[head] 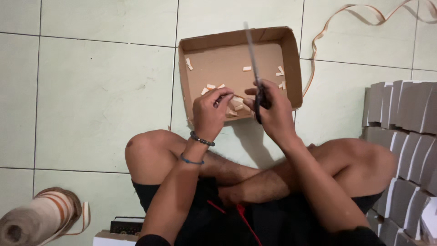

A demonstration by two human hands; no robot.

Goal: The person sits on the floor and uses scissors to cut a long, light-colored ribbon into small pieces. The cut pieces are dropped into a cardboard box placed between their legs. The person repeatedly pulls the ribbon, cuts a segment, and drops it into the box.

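Observation:
My right hand [274, 114] grips a pair of scissors [255, 64] by its dark handles, the blades pointing up and away over a shallow cardboard tray [295, 68]. My left hand [209, 111] pinches a small pale ribbon piece [237, 100] just left of the scissors, above the tray's near edge. Several short cut ribbon pieces [280, 72] lie scattered inside the tray. I sit cross-legged on the tiled floor, with both hands held above my knees.
A long loose ribbon strip [346, 11] curls over the tiles at the top right. Stacks of folded grey-white cardboard boxes [400, 136] stand at the right. A ribbon roll [38, 218] lies at the bottom left, beside a dark box [127, 224].

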